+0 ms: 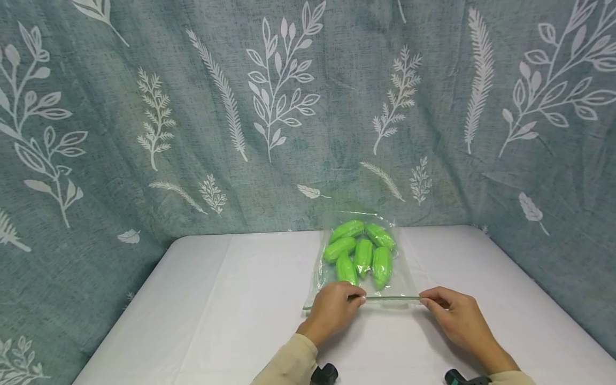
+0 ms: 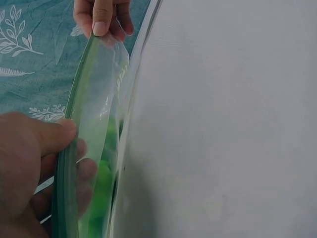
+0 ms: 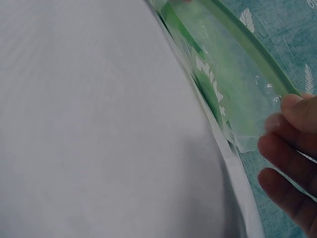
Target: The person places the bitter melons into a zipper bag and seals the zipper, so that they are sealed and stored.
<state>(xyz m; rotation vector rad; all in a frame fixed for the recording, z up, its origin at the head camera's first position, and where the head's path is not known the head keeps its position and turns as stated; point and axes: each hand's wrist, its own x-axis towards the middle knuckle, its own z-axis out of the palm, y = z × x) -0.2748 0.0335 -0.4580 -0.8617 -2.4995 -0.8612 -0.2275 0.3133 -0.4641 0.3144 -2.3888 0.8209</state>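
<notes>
A clear zip bag lies toward the back of the white table with several bright green, elongated vegetable-like pieces inside. Its green zip strip runs along the edge nearest me, raised off the cloth. My left hand pinches this strip left of its middle, thumb on the near face and fingers behind the plastic in the left wrist view. At the strip's right end, my right hand pinches the corner between thumb and index finger; its other fingers are loosely bent.
White cloth covers the table. A teal curtain with white leaf prints hangs behind it and along both sides. Black wrist devices show at the bottom of the head view, below both hands.
</notes>
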